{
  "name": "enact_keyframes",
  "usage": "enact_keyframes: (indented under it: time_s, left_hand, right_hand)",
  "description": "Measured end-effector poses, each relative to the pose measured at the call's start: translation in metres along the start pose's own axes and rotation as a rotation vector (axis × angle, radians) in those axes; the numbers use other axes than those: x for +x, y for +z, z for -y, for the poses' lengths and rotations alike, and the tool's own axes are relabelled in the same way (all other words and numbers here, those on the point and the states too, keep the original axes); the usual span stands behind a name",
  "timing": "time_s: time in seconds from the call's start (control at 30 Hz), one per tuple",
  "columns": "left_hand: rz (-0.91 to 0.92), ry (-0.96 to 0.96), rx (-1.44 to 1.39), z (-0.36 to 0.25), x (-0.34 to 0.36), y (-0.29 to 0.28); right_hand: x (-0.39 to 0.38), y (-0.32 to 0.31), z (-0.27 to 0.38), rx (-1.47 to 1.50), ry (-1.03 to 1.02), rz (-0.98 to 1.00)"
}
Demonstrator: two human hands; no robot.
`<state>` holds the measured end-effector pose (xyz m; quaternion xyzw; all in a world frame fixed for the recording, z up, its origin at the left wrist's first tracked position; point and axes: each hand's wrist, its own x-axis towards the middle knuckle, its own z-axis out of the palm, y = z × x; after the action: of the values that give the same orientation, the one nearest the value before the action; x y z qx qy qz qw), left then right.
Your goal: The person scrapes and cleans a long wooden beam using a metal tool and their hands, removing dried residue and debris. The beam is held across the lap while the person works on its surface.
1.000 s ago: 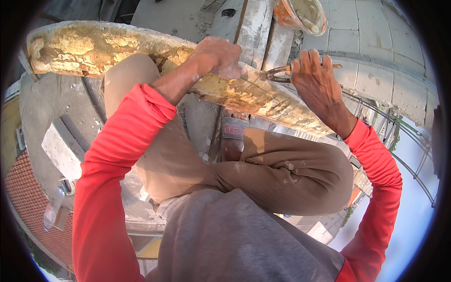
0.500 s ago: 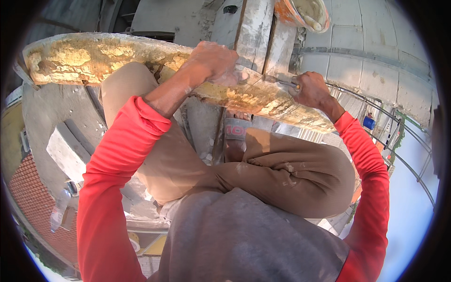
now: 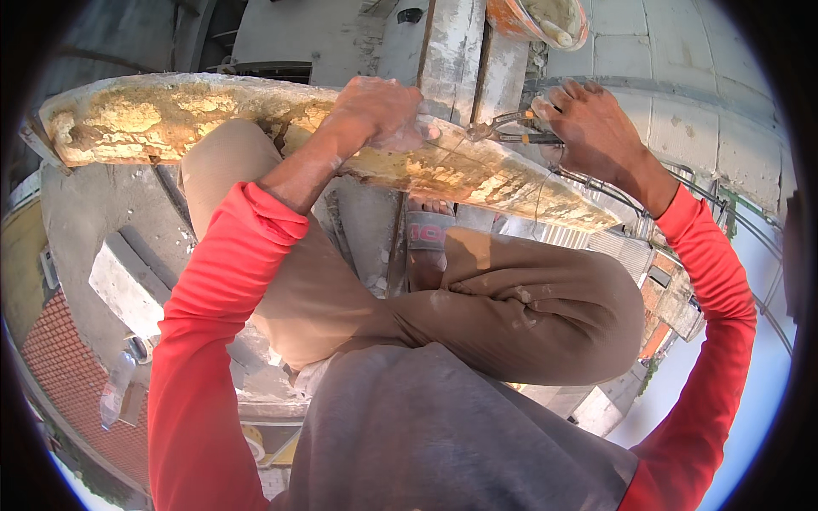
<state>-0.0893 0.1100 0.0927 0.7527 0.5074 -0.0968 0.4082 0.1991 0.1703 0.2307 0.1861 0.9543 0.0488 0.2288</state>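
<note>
A long, curved board (image 3: 230, 115), coated in flaking yellow and white crust, lies across my raised knee. My left hand (image 3: 379, 111), dusty with white powder, is wrapped over its upper edge near the middle. With my right hand (image 3: 596, 128) I hold a pair of pincers (image 3: 492, 129) by the handles, which are spread apart. The pincers' jaws are at the board's upper edge, to the right of my left hand. A thin wire (image 3: 538, 192) shows on the board below the pincers. Whether the jaws grip anything is too small to tell.
An orange bucket (image 3: 532, 21) with pale residue stands at the far side, beside whitish wooden beams (image 3: 453, 60). A pale block (image 3: 128, 272) and a plastic bottle (image 3: 118, 387) lie at left. Thin metal rods (image 3: 741, 217) run along the right, with rooftops and sky beyond.
My right hand has moved up and outward, and the pincers' handles have spread apart. The jaws stay by the board's edge. My left hand keeps its place on the board.
</note>
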Motion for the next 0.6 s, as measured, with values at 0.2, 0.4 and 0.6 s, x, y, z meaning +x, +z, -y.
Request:
enact_keyframes:
  time_s: [0.2, 0.4, 0.6]
  left_hand:
    - [-0.002, 0.002, -0.010, -0.004, -0.007, -0.004]
    - [0.015, 0.009, -0.022, -0.004, -0.009, -0.009]
    - [-0.079, 0.032, -0.054, 0.000, -0.007, -0.006]
  right_hand:
    - [0.019, -0.022, 0.001, 0.244, 0.218, 0.551]
    - [0.031, -0.044, -0.012, 0.742, 0.324, 0.773]
    - [-0.003, -0.020, 0.005, -0.118, 0.002, -0.056]
